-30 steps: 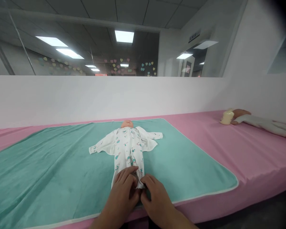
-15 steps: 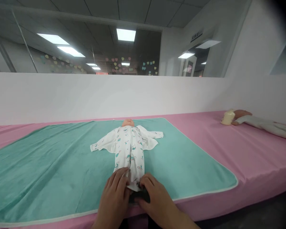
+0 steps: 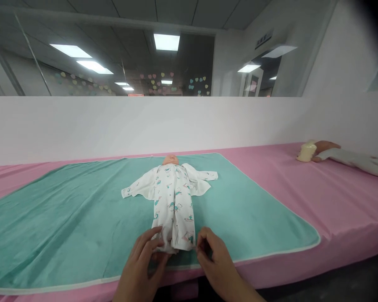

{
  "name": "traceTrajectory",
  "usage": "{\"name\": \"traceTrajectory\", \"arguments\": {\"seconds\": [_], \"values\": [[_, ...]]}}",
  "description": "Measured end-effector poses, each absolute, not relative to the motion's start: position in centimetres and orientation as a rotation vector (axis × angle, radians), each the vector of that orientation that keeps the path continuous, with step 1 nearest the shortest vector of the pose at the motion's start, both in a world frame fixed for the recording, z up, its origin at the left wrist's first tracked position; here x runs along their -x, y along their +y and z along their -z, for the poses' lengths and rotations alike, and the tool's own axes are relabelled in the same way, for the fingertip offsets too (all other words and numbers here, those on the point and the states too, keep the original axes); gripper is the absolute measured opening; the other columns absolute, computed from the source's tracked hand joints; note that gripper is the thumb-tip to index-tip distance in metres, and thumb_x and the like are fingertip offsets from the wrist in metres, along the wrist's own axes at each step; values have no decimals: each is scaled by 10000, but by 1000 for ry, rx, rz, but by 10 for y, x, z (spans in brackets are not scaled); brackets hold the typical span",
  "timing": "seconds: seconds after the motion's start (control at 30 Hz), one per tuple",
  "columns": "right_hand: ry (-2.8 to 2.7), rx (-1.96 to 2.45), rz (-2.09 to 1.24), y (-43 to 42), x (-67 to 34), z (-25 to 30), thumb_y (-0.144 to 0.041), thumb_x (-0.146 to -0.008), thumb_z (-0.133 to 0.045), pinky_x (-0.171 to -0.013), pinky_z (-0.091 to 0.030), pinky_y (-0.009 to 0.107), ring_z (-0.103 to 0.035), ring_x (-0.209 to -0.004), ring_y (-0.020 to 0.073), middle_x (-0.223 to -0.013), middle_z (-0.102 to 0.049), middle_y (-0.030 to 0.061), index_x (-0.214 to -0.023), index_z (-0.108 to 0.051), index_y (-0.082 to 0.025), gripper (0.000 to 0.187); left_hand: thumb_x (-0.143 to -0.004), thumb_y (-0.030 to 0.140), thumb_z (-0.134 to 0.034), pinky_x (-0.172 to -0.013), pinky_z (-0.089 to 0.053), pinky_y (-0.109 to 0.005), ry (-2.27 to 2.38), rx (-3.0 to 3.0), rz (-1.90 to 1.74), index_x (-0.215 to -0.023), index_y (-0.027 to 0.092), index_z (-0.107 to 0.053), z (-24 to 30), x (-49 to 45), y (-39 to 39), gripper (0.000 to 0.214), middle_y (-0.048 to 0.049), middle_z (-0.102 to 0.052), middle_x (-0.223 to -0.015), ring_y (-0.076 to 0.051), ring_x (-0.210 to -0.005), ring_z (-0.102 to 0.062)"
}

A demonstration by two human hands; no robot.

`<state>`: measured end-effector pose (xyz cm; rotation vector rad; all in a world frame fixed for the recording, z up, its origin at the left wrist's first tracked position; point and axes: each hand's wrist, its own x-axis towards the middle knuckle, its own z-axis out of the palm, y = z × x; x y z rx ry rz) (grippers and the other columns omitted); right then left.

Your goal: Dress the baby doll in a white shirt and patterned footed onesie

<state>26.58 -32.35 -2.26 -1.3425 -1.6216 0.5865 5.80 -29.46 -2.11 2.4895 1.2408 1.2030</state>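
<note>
A baby doll [image 3: 170, 159] lies on its back on a green blanket [image 3: 245, 222], its head towards the wall. White printed baby trousers [image 3: 183, 209] cover its legs and front, and a white baby shirt [image 3: 141, 184] spreads out on both sides with flat sleeves. My left hand [image 3: 143, 256] curls around the left trouser cuff, its thumb low and fingers on top. Beside the right cuff, my right hand [image 3: 214, 256] pinches the hem's outer edge between thumb and forefinger. The doll's feet are mostly hidden by cloth and fingers.
Pink sheeting [image 3: 271, 167] covers the padded table under the blanket. At the far right another doll [image 3: 349, 157] in pale clothing lies near a cream-coloured bottle [image 3: 307, 152]. A white wall [image 3: 145, 126] with a window above closes off the back.
My hands have moved apart, the right one outward to the right. The trouser legs now lie flatter and wider, and the right cuff shows. The view has shifted slightly.
</note>
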Motion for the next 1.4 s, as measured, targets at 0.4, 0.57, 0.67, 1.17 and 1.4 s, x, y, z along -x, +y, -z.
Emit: {"name": "traceTrajectory", "arguments": {"seconds": [0.4,0.57,0.67,1.17,1.4], "values": [[-1855,1383,-89,-313,-246,28,-128,-736,-551,-655,-367,261,-483,-786,161,-836,-531,5,-838,-469,-218,159,-835,187,-470,-653,-423,-296,1384,-2816,-1025,-754,201,-508,14,-73,-291,91,-11,-547,-795,-163,-740,-515],[-1871,1266,53,-321,-248,31,-15,-668,-465,-618,-347,255,-456,-737,149,-778,-503,4,-763,-435,-197,207,-807,133,-489,-639,-362,-301,1261,-3078,-974,-752,191,-507,7,-62,-287,83,-6,-527,-734,-158,-677,-491],[-1766,1262,89,-324,-250,29,-7,-632,-430,-595,-341,259,-420,-691,143,-745,-450,10,-748,-405,-189,217,-750,143,-542,-616,-365,-302,1463,-3127,-902,-810,193,-522,0,-57,-281,81,-23,-539,-791,-172,-684,-505],[-1705,1198,128,-342,-242,48,18,-683,-366,-674,-449,286,-502,-819,163,-912,-519,71,-918,-479,-177,326,-762,125,-481,-700,-421,-316,1338,-2985,-1311,-917,181,-504,7,-75,-285,167,-47,-609,-927,-198,-820,-554],[-1700,1171,1,-340,-223,43,-122,-789,-463,-602,-461,228,-551,-703,124,-888,-576,52,-969,-519,-200,205,-796,167,-438,-572,-437,-217,1447,-2487,-1396,-880,207,-526,-21,-65,-287,128,3,-612,-805,-118,-648,-575]]}}
